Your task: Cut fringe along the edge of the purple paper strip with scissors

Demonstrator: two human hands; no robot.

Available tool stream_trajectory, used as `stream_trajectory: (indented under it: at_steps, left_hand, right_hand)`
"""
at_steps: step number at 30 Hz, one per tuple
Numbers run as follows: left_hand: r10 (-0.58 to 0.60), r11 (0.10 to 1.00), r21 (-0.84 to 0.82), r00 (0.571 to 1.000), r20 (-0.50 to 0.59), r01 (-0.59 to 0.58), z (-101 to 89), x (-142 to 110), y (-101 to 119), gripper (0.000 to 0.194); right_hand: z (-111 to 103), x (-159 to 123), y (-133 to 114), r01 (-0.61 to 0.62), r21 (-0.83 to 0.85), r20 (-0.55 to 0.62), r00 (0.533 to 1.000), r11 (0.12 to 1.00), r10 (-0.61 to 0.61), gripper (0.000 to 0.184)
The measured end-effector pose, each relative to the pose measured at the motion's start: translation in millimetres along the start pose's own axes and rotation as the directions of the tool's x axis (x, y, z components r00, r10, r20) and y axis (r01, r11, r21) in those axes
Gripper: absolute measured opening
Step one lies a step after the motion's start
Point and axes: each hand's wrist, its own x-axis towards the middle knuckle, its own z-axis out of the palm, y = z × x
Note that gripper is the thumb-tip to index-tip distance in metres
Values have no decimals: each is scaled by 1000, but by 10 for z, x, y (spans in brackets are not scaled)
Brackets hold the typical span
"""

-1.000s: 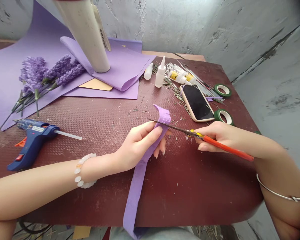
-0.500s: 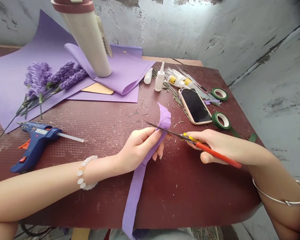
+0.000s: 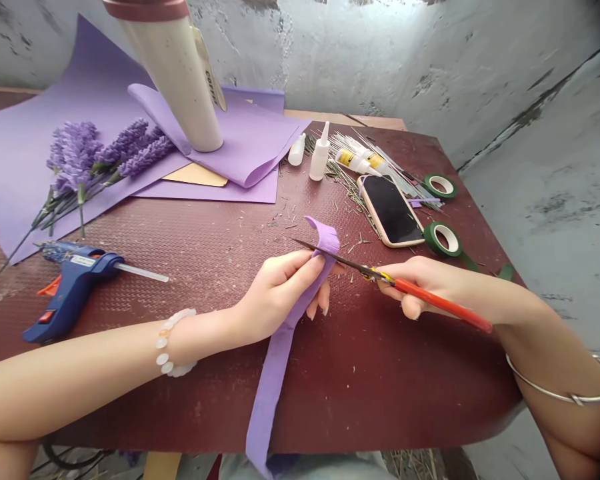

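Left hand [image 3: 280, 290]: pinches purple crepe paper strip [image 3: 273, 400], tail hanging past maroon tabletop [image 3: 380, 400].
Right hand [image 3: 420, 283]: clenches orange-handled scissors [image 3: 443, 305], blades crossing the strip's upper end.

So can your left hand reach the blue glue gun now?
Probably yes: nothing stands between the left hand and the blue hot glue gun, though that hand holds the purple crepe paper strip.
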Motion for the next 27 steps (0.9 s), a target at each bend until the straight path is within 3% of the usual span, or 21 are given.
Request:
stream_trajectory:
  at_steps: [12, 21, 27]
  left_hand:
    - [1, 1000, -5, 1000, -1, -1, 4, 1, -15, 45]
    - [-25, 999, -25, 1000, -5, 24, 14, 2, 16, 46]
    - [-15, 1000, 11, 1000, 24, 15, -3, 10, -23, 45]
  right_hand:
    - [23, -24, -70, 26, -23, -4, 1000, 999, -26, 31]
    - [14, -12, 9, 40, 21, -1, 999, 999, -40, 39]
    - [-9, -30, 10, 0, -85, -2, 1000, 996, 0, 26]
